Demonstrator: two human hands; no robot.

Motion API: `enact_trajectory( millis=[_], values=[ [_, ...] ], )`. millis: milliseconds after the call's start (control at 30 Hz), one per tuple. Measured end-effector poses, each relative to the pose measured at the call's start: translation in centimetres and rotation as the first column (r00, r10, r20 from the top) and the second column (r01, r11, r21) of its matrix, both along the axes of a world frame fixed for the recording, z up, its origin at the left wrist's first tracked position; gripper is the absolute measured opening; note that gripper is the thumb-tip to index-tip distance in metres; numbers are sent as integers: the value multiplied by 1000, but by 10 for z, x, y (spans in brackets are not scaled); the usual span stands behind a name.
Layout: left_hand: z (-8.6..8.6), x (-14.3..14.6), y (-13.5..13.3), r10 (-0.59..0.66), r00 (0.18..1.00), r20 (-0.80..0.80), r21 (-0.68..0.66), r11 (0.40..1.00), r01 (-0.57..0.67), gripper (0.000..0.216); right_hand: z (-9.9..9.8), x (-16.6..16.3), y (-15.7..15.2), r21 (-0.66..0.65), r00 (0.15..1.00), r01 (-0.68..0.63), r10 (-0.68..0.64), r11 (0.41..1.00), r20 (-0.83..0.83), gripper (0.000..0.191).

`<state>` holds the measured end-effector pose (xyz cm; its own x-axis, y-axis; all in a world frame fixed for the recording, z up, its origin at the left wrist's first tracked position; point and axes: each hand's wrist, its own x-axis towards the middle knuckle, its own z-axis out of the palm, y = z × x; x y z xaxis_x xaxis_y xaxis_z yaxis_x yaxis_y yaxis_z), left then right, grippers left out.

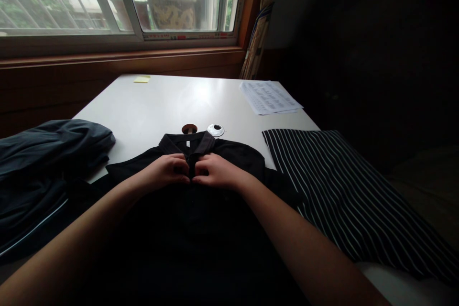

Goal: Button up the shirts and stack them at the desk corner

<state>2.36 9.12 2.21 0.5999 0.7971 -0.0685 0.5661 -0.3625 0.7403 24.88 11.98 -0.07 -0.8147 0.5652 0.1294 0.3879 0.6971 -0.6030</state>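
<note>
A black collared shirt [236, 153] lies spread front side up on the white table, its collar toward the window and a small white label inside the neck. At the placket just below the collar, my left hand [172, 169] pinches the fabric with curled fingers. My right hand [213, 170] grips the other side of the placket, its fingertips almost meeting those of the left. Any button between the fingers is too dark and small to make out. The lower part of the shirt fades into deep shadow between my forearms.
Dark garments [53, 153] are heaped at the left. A black-and-white striped cloth [333, 186] hangs over the right edge. On the white table [161, 100] are printed papers [268, 97], a yellow note [142, 79], a cable hole [189, 128] and a round cover [215, 130]. A window stands behind.
</note>
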Motion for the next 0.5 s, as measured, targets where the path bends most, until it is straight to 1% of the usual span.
enact_trajectory(
  millis=[200,333,400,500],
  values=[
    [-2,0,0,-8,1000,17,-8,1000,8,32,-3,-2,0,11,997,73,-74,997,27,13],
    [-3,-2,1,-20,1000,18,-13,1000,21,29,-1,-1,2,-28,997,72,-71,997,20,14],
    [-3,-3,1,-22,1000,-2,-12,1000,22,29,1,2,3,-80,999,51,-52,995,-11,14],
    [-3,-5,2,-24,999,-25,-11,1000,24,29,3,7,4,-245,992,-5,-26,969,-122,13]
  ],
)
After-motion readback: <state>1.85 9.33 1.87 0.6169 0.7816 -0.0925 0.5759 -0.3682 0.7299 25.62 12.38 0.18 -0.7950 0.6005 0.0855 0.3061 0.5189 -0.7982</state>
